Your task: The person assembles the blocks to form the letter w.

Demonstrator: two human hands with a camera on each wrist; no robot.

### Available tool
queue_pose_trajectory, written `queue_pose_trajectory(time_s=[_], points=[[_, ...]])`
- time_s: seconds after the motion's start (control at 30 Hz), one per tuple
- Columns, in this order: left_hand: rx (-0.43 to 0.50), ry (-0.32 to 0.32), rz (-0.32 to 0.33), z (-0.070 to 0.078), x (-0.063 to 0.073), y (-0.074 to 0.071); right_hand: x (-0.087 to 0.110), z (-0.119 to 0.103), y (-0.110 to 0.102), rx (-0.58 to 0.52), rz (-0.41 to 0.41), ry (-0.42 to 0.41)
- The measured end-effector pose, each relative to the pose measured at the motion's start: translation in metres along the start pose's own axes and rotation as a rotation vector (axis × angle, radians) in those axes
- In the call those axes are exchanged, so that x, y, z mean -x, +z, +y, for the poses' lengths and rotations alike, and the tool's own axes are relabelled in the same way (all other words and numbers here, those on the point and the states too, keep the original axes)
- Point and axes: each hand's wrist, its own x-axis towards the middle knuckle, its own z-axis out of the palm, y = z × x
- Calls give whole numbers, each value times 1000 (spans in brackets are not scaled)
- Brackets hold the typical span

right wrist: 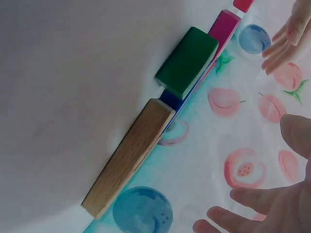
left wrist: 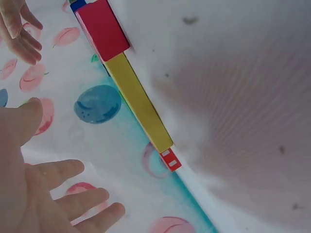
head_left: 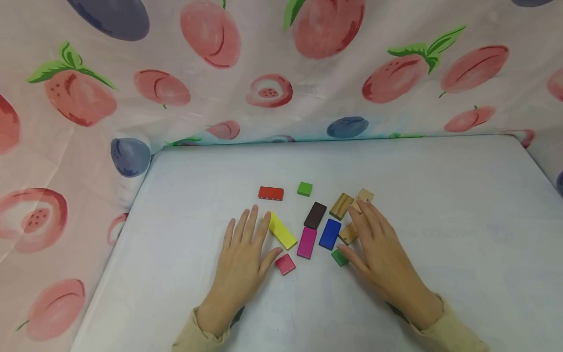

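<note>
Several small coloured blocks lie loosely spread on a white table. My left hand [head_left: 239, 266] is spread palm down on the left, its index finger by the yellow block [head_left: 283, 231] and its thumb beside the pinkish-red square block [head_left: 286, 264]. On the right, my right hand [head_left: 387, 259] has its fingers extended over the wooden blocks [head_left: 349, 233], partly hiding them. Its thumb is at the dark green block [head_left: 340, 257]. Between the hands lie a magenta block [head_left: 307, 243], a blue block [head_left: 330, 234] and a dark brown block [head_left: 315, 215]. Neither hand grips anything.
Farther back on the white table [head_left: 462, 195] are a red block [head_left: 270, 193] and a light green block [head_left: 305, 189]. A striped wooden block [head_left: 341, 206] lies near the right fingertips. A fruit-patterned cloth [head_left: 316, 98] hangs behind the table and along its sides.
</note>
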Motion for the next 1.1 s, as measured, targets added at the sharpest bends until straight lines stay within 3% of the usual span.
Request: queue_pose_trajectory(time_s=[0.5, 0.8, 1.1], points=[[44, 23, 45, -5, -12, -6, -15, -17, -1, -91, -20, -14], [57, 56, 118, -6, -20, -7, -23, -24, 2, -147, -49, -19], [77, 37, 131, -11, -29, -7, -30, -29, 6, -190, -75, -40]])
